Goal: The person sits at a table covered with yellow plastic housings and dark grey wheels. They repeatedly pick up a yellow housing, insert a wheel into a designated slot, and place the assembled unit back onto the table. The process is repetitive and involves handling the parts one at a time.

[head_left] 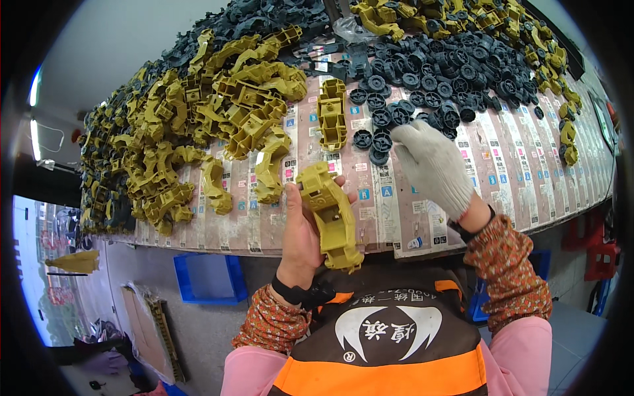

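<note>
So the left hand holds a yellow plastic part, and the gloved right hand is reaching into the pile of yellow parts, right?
Not quite. In the head view the gloved right hand reaches to the black wheels, not the pile of yellow parts. The left hand does hold a yellow plastic part.

Printed label strips covering the bench

Long white paper label strips (502,158) with small blue, pink and black squares lie side by side under and beyond both hands; a clear crumpled plastic bag (349,28) sits far beyond them.
</note>
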Available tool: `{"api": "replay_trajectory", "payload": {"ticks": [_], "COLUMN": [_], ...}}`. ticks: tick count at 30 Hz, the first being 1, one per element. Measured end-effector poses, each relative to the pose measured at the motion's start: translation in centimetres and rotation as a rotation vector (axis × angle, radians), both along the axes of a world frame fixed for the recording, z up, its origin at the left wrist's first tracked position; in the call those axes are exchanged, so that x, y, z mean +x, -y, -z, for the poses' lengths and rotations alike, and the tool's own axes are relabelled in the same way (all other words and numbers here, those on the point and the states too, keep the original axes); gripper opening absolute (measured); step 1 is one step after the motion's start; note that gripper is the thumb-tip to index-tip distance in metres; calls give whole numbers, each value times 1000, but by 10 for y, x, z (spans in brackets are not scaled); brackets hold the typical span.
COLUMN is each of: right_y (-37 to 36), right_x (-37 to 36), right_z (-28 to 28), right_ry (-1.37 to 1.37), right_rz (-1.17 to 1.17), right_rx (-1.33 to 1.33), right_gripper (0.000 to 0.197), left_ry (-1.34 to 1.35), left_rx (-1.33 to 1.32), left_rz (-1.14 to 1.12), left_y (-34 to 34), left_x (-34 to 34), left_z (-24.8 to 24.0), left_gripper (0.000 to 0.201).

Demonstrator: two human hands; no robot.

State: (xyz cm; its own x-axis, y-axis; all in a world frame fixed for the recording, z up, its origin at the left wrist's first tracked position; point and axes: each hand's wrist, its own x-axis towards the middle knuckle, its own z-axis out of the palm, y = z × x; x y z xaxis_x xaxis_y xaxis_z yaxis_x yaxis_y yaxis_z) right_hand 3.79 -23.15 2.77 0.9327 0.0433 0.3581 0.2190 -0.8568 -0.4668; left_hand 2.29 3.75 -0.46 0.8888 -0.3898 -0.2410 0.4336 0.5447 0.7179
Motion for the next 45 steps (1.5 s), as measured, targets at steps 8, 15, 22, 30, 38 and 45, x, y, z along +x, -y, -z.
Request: {"api": "replay_trajectory", "payload": {"ticks": [8,15,22,30,38,45], "right_y": [-13,-19,-43,-55,-47,-35], "right_x": [36,8,-47,-72,-80,-70], "right_z": [12,6,8,16,6,-3], "right_ry": [-150,-83,-262,-254,-227,-366], "right_rz": [-19,-40,-38,-14,-72,-108], "right_rx": [-206,-55,646,741,451,347], "right_gripper": [26,25,28,35,31,28], "left_ry": [-75,-129,-69,205,582,660], "left_rx": [136,59,106,337,634,700], "left_rz": [45,142,118,69,235,339], "left_y": [-3,-13,11,29,29,21], "left_x": [-10,-11,-25,-34,-41,-35], "left_z": [-6,1,6,4,3,8], "left_gripper": [52,53,59,74,84,88]}}
